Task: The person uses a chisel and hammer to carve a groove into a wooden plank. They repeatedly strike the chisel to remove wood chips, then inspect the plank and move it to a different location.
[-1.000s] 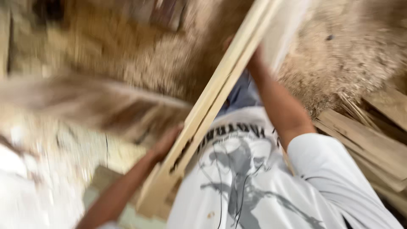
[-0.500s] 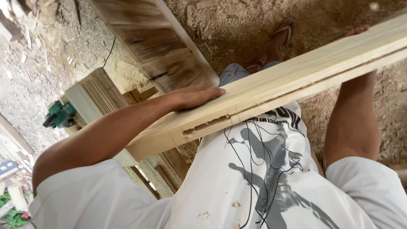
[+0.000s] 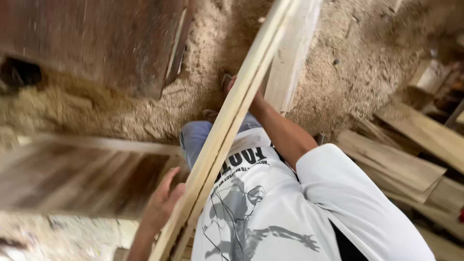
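Head cam is pointing straight down my front, so you mostly get my white printed shirt [image 3: 270,212] and a long pale wooden plank [image 3: 227,130] running diagonally from near left up to the far middle of the shot. My left hand [image 3: 162,203] is at the near end, fingers spread fairly wide and pressed flat against the plank's left side, more steadying it than wrapping it. My right hand [image 3: 241,89] is farther up along the same plank, arm stretched out past my shirt. It's mostly tucked behind the wood, so I think it's curled around the edge, but I honestly can't tell how tight the grip is.

Just beside the plank on the right there's a second pale board [image 3: 290,63], angled much the same way. Underneath everything the floor [image 3: 348,63] is thick with sawdust. Off to the right lies a loose pile of offcut boards [image 3: 401,164], overlapping each other. On the left is a dark brown wooden panel [image 3: 92,43], pretty blurred, with another blurry flat wooden surface [image 3: 82,179] nearer to me below it.
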